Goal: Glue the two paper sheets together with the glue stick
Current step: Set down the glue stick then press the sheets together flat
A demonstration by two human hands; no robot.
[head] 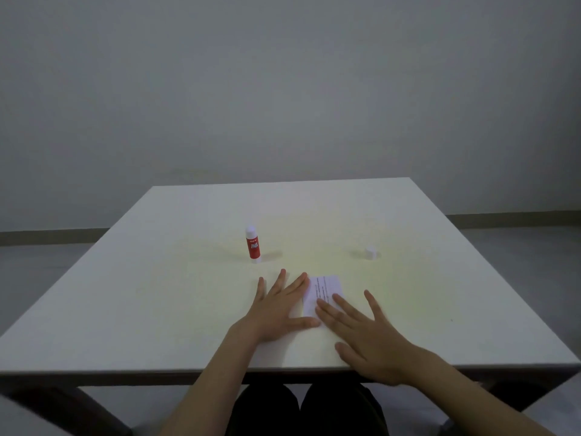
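A small white paper (324, 291) with printed lines lies flat near the table's front middle. My left hand (279, 306) rests flat with spread fingers over the paper's left edge. My right hand (367, 335) lies flat with its fingers on the paper's lower right part. Whether there are two sheets I cannot tell; only one surface shows. The red glue stick (253, 245) stands upright behind my left hand, its white tip bare. Its white cap (371, 253) sits apart, to the right.
The white table (157, 309) ends in a front edge just under my wrists. A grey wall and floor lie beyond the far edge. My dark-clothed legs show under the table.
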